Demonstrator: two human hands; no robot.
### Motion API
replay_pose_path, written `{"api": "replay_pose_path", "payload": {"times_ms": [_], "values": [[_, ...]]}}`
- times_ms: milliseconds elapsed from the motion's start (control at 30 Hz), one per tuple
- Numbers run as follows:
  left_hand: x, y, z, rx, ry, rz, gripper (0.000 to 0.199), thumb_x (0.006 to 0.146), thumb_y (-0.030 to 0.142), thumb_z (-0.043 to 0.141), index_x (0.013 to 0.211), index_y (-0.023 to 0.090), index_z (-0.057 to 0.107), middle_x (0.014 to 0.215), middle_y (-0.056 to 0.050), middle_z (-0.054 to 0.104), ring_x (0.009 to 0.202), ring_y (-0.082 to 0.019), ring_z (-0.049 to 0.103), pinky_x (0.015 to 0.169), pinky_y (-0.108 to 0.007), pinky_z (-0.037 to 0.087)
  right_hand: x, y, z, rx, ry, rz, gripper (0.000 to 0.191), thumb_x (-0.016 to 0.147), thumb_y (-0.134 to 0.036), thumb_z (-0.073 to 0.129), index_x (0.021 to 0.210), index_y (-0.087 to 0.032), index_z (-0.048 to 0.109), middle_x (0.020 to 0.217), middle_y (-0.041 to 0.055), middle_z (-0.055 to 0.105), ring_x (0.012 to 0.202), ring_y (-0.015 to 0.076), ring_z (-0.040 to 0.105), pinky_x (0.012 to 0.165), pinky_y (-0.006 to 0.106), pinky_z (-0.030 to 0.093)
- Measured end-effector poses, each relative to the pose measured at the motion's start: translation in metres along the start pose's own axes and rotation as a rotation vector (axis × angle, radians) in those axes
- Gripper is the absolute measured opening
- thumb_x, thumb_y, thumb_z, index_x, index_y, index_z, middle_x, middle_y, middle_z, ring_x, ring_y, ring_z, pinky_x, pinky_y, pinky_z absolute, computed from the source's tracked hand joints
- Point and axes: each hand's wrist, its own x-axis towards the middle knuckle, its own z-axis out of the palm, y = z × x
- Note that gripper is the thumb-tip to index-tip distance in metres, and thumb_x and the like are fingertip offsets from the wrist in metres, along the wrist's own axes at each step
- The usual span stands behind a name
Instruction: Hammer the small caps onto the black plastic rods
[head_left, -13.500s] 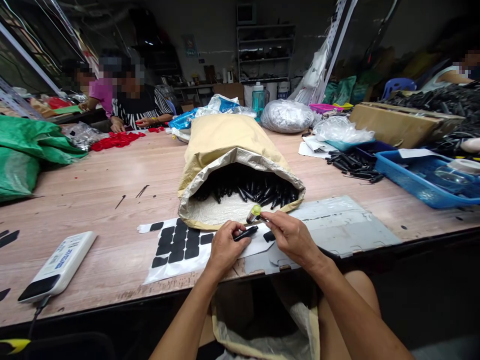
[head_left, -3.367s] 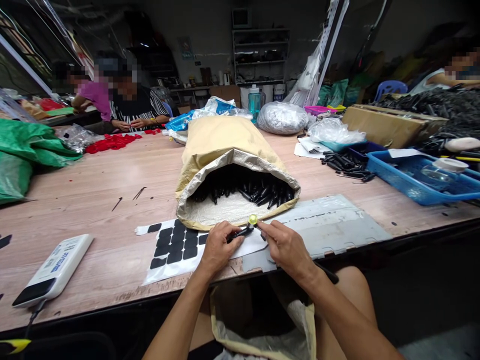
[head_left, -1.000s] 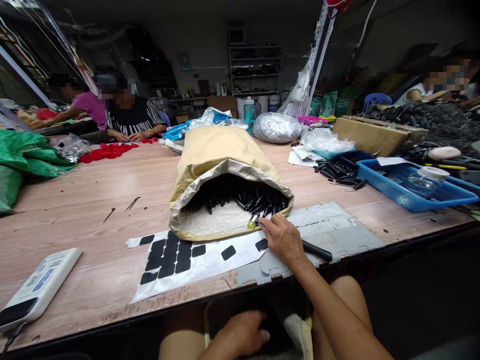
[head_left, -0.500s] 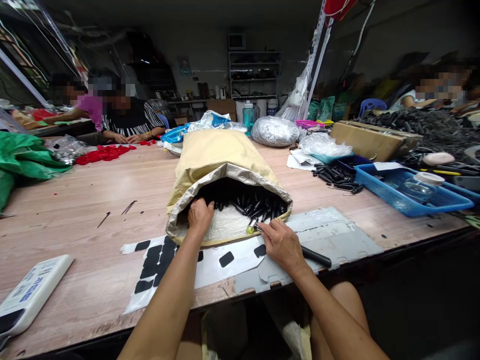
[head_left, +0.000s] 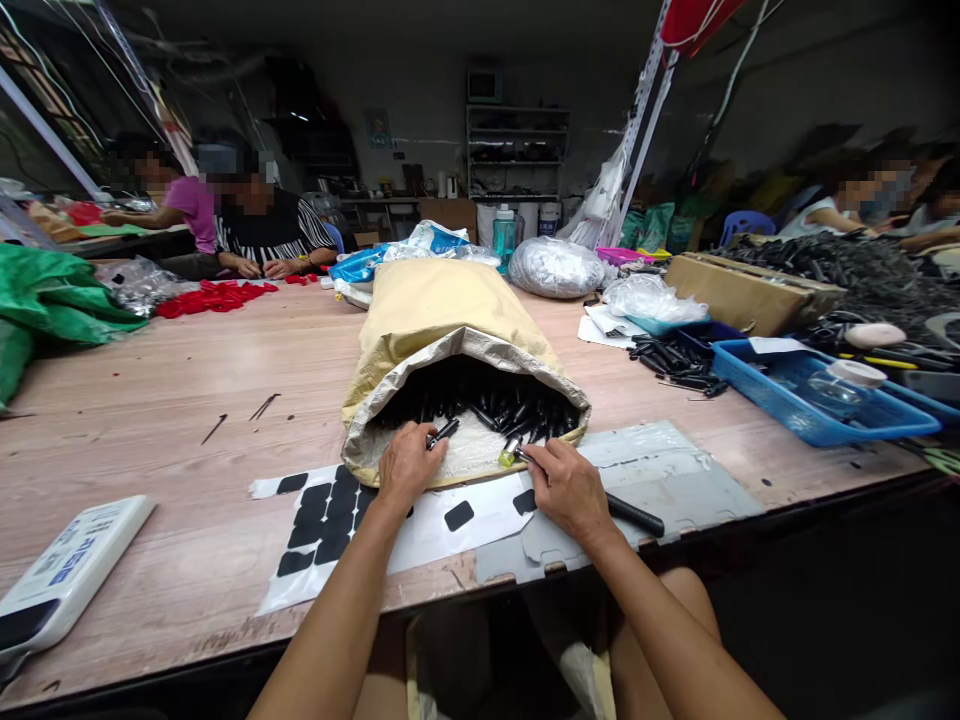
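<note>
A yellowish woven sack lies on the table with its mouth toward me and many small black tubular parts inside. At the left of the sack's mouth my left hand pinches one black tubular part. My right hand is closed round a small hammer with a black handle, a silver head and a yellow face. The hammer's head rests by the sack's lower lip. Below the sack is a white sheet with black rounded stickers, partly covered by my left arm.
A grey board lies along the table's front edge. To the right are a blue basket, a cardboard box and loose black parts. A white scale stands at left. Co-workers sit across the table and far right.
My left hand has drawn back out of the sack's mouth, toward me and slightly right, and now shows a black tubular part. The right hand keeps its grip on the hammer. The view has shifted slightly.
</note>
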Motion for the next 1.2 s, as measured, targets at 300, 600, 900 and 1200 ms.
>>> {"api": "replay_pose_path", "payload": {"times_ms": [300, 600, 900, 1200], "values": [[-0.020, 0.014, -0.011, -0.215, 0.025, 0.124, 0.015, 0.088, 0.029, 0.064, 0.099, 0.021, 0.070, 0.096, -0.005, 0.066, 0.093, -0.022, 0.061, 0.081, -0.032, 0.045, -0.001, 0.001, 0.000, -0.002, -0.004, 0.002, 0.026, 0.096, -0.021, 0.052, 0.116, -0.025, 0.068, 0.092, 0.0038, 0.062, 0.095, 0.0190, 0.057, 0.084, 0.027, 0.041], [-0.088, 0.033, 0.000, -0.408, -0.149, 0.232, 0.012, 0.084, 0.025, 0.069, 0.096, 0.022, 0.068, 0.089, -0.003, 0.065, 0.090, -0.023, 0.057, 0.081, -0.037, 0.043, 0.000, 0.006, 0.001, -0.011, -0.031, -0.029, 0.033, 0.094, -0.016, 0.052, 0.121, -0.025, 0.068, 0.092, 0.0054, 0.063, 0.094, 0.0209, 0.057, 0.082, 0.030, 0.044], [-0.086, 0.030, 0.005, -0.450, -0.091, 0.207, 0.009, 0.083, 0.023, 0.071, 0.092, 0.021, 0.069, 0.086, -0.002, 0.063, 0.088, -0.022, 0.056, 0.080, -0.035, 0.043, -0.015, -0.020, -0.030, 0.444, 0.031, -0.016, 0.035, 0.099, -0.021, 0.047, 0.131, -0.025, 0.062, 0.110, 0.0061, 0.069, 0.101, 0.0188, 0.065, 0.090, 0.031, 0.052], [-0.086, 0.028, 0.011, -0.514, -0.047, 0.156, 0.013, 0.083, 0.021, 0.072, 0.095, 0.020, 0.075, 0.086, -0.004, 0.063, 0.091, -0.023, 0.057, 0.082, -0.036, 0.045, -0.030, -0.045, -0.037, 0.500, -0.053, -0.085, 0.039, 0.099, -0.017, 0.044, 0.134, -0.027, 0.059, 0.103, 0.0056, 0.068, 0.095, 0.0185, 0.065, 0.085, 0.033, 0.053]]}}
